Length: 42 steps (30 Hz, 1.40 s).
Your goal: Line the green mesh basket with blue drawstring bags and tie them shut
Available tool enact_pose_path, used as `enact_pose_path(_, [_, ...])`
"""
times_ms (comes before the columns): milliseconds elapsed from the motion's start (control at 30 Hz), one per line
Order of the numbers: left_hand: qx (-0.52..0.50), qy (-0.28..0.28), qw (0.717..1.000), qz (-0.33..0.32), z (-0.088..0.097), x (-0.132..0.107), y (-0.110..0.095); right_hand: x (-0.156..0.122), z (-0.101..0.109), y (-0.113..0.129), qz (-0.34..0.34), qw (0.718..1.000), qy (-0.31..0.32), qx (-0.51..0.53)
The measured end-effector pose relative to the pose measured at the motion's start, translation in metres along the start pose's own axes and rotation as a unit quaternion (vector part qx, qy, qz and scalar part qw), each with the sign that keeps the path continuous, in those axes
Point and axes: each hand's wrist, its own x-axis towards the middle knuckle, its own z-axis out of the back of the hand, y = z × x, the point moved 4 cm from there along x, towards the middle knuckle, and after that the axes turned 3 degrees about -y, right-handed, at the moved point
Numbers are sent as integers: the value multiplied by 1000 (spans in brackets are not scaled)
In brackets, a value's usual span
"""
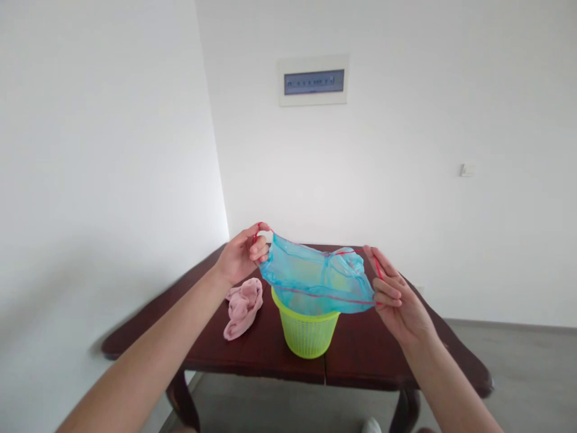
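My left grip [242, 254] and right grip [403, 305] held the blue bag [302, 264] by its red drawstring [378, 268], over the green basket [309, 337], near the front edge of the tabletop [365, 349], well inside its corners.

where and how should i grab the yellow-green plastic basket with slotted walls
Grip the basket probably just below its rim, from left and right together: it stands upright and narrows towards its base. The translucent blue plastic bag hides most of the rim.
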Motion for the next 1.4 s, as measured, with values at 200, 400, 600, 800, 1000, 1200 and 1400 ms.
enact_pose_path(200, [-14,0,999,-41,2,-12,19,10,-12,-21,-8,1000,20,17])
enact_pose_path(400, [75,19,993,-85,8,-17,49,10,1,-30,-9,999,17,44])
enact_pose_path(600, [73,75,990,-94,7,-11,72,8,-7,-40,-79,987,6,140])
enact_pose_path(800, [50,129,990,-34,8,-7,91,10,-21,-42,-115,972,-23,201])
enact_pose_path(1000, [210,46,972,-93,3,-24,78,16,-5,-44,-95,982,-59,155])
enact_pose_path(1200, [355,-61,920,-157,-15,-37,40,16,-4,-35,-36,997,-44,45])
enact_pose_path(1400, [518,-95,821,-219,-39,-68,-3,0,-42,7,81,985,-29,-151])
